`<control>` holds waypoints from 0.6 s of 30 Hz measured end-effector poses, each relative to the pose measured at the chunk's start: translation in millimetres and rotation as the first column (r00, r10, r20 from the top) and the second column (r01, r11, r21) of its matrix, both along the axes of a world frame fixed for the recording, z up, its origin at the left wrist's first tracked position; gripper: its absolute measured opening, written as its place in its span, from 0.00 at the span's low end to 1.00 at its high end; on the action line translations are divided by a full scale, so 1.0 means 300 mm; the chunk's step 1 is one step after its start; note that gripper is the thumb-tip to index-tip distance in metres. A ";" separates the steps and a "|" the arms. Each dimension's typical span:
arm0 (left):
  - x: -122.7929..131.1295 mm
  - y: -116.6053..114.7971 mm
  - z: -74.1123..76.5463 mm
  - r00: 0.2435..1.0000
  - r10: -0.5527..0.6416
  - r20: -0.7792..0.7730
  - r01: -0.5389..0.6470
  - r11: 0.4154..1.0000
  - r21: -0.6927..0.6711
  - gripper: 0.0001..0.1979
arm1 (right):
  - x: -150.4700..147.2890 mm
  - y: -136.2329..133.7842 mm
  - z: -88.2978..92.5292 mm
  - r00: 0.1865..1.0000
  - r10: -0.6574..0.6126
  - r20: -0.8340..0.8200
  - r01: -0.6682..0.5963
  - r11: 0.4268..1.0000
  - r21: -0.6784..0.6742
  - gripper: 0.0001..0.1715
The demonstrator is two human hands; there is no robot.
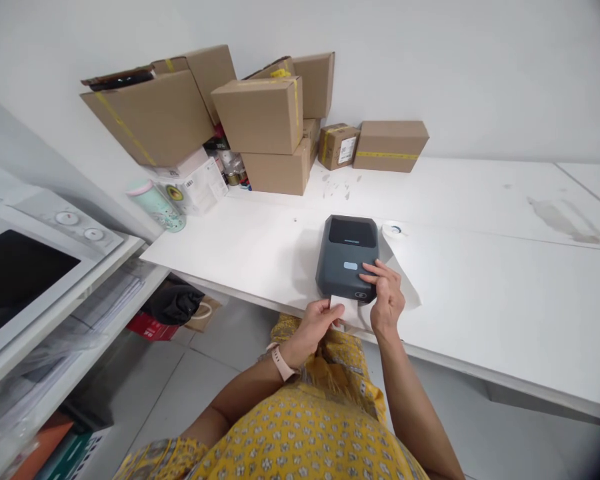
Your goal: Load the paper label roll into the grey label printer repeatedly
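Note:
A dark grey label printer sits near the front edge of the white table, its black window facing up. White label paper sticks out of its front side. My left hand pinches this paper between thumb and fingers just below the printer. On the printer's right side rests my right hand, its fingers spread over the casing and upper corner. Beside the printer on the right lies a small white roll, with a strip of backing paper running down toward my right hand.
Cardboard boxes are stacked against the wall at the back left, with a smaller box to their right. A mint tumbler stands at the table's left end. A microwave sits on a shelf at far left.

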State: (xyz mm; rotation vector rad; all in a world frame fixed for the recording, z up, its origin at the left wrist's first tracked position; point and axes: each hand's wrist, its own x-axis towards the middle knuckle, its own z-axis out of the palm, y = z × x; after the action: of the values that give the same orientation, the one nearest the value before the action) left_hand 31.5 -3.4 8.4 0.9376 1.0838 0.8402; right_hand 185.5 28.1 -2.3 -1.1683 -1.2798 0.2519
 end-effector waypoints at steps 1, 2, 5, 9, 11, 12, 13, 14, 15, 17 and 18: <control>0.005 0.005 0.001 1.000 0.025 0.008 -0.025 1.000 0.004 0.21 | 0.001 -0.001 0.000 1.000 0.012 -0.002 -0.012 1.000 0.002 0.26; 0.008 0.007 0.000 0.999 0.041 0.018 -0.041 0.999 0.010 0.21 | 0.002 -0.003 0.000 1.000 0.024 -0.001 -0.024 1.000 0.005 0.26; 0.014 0.006 -0.014 0.998 0.058 0.029 -0.059 0.998 0.027 0.20 | 0.007 -0.003 -0.003 0.999 0.029 0.018 -0.029 1.000 0.012 0.26; 0.017 0.011 -0.051 0.997 0.075 -0.009 -0.074 0.996 0.044 0.23 | 0.009 0.007 -0.008 0.999 0.007 0.037 -0.008 0.999 0.033 0.26; 0.012 0.015 -0.066 0.998 0.053 -0.042 -0.049 0.995 0.089 0.23 | 0.008 0.015 -0.004 0.999 -0.008 0.052 0.006 0.999 0.041 0.25; 0.007 0.016 -0.069 0.997 0.032 -0.067 -0.023 0.992 0.120 0.23 | 0.007 0.017 0.001 0.996 -0.019 0.083 0.017 0.999 0.033 0.25; -0.001 0.016 -0.068 0.995 0.009 -0.097 0.006 0.988 0.152 0.23 | 0.007 0.018 0.007 0.990 -0.031 0.135 0.030 0.999 0.013 0.24; -0.010 0.014 -0.063 0.991 -0.007 -0.131 0.032 0.982 0.186 0.22 | 0.007 0.018 0.016 0.978 -0.040 0.203 0.045 0.999 -0.018 0.24; -0.021 0.011 -0.056 0.986 -0.014 -0.167 0.050 0.975 0.217 0.21 | 0.006 0.016 0.025 0.959 -0.046 0.279 0.063 0.997 -0.053 0.23; -0.047 0.005 -0.037 0.972 0.023 -0.234 0.041 0.963 0.265 0.18 | 0.003 0.011 0.048 0.903 -0.060 0.425 0.118 0.987 -0.110 0.23; -0.060 0.003 -0.028 0.962 0.065 -0.264 0.012 0.959 0.283 0.16 | 0.000 0.008 0.060 0.869 -0.077 0.488 0.154 0.981 -0.120 0.22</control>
State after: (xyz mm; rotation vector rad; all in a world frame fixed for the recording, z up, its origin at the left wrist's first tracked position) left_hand 13.6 -2.5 -0.1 1.3100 1.2332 0.9232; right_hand 185.6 30.6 15.8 -1.4984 -1.6374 -0.0384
